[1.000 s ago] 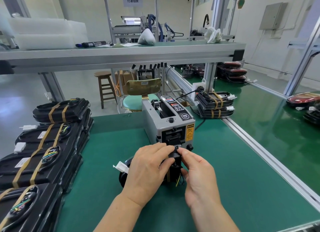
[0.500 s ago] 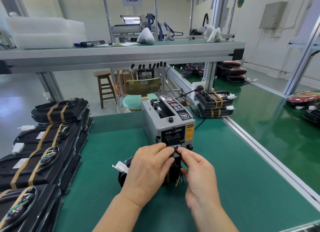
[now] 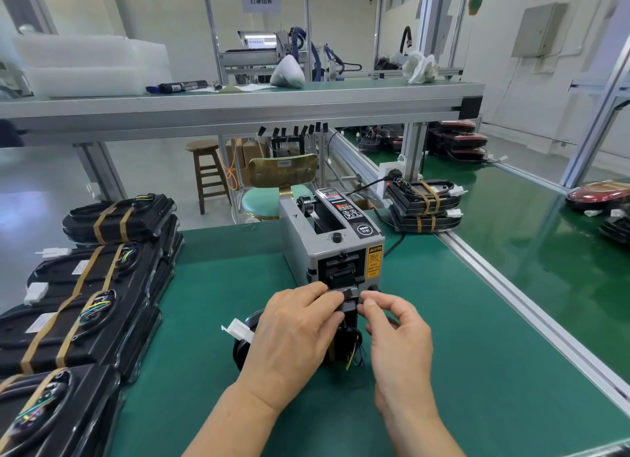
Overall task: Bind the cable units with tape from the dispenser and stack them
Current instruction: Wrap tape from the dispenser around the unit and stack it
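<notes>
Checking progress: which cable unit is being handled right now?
The cable unit between the left hand and right hand, before the tape dispenser; others lie stacked, untouched.

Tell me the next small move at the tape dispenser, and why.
Probably draw the right hand back toward you, pulling a strip from the dispenser over the cable unit. It seems to pinch tape at the outlet, and the left hand grips the unit just below.

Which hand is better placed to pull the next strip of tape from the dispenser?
The right hand, probably: its fingertips sit just below the outlet of the dispenser, while the left hand is busy gripping the cable unit.
</notes>
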`<state>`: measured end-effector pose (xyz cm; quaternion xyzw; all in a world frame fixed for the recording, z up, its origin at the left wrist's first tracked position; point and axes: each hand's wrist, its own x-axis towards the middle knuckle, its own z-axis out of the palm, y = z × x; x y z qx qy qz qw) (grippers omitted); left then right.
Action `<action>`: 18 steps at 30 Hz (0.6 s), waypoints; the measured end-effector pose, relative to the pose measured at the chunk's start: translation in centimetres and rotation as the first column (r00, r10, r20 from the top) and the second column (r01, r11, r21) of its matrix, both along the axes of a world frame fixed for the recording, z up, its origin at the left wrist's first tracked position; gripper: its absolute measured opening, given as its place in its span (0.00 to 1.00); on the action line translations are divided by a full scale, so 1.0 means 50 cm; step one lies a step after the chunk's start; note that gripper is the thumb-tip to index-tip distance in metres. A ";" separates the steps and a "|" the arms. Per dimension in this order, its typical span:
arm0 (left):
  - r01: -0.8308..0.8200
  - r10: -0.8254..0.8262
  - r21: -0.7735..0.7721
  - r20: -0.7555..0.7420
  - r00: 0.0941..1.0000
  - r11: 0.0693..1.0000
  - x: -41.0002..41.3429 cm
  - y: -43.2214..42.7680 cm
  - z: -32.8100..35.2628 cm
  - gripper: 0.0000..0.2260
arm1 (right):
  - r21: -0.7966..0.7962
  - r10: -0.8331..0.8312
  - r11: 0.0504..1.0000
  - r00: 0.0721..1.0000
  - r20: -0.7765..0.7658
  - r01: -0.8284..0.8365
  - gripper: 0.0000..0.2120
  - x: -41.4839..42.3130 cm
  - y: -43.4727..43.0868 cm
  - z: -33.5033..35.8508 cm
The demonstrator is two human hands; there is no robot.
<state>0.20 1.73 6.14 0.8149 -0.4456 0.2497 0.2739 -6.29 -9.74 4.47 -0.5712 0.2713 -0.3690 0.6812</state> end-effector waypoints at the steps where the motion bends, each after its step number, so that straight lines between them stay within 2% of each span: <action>1: 0.000 0.000 0.002 0.000 1.000 1.000 0.000 0.000 0.000 0.11 | -0.001 -0.009 1.000 1.000 -0.005 0.009 0.08 0.001 -0.004 -0.002; 5: 0.006 -0.006 0.022 -0.014 1.000 1.000 0.002 0.000 -0.001 0.11 | -0.012 0.009 1.000 0.999 -0.034 -0.010 0.01 0.017 -0.019 0.000; 10: 0.008 -0.006 0.034 -0.044 0.999 0.999 0.000 0.000 0.008 0.09 | -0.039 0.126 0.991 0.985 -0.117 -0.132 0.14 0.058 -0.025 0.009; 13: -0.013 0.016 0.032 -0.104 0.994 0.999 -0.004 0.004 0.011 0.07 | -0.126 0.104 0.984 0.981 -0.161 -0.125 0.10 0.071 -0.026 0.003; 15: -0.062 0.067 0.033 -0.186 0.980 0.998 -0.005 0.008 0.013 0.11 | -0.194 0.077 0.975 0.982 -0.170 -0.110 0.06 0.069 -0.030 -0.004; 18: -0.074 0.085 0.057 -0.233 0.969 0.996 -0.002 0.007 0.013 0.14 | -0.227 0.034 0.971 0.988 -0.152 -0.069 0.08 0.066 -0.040 -0.010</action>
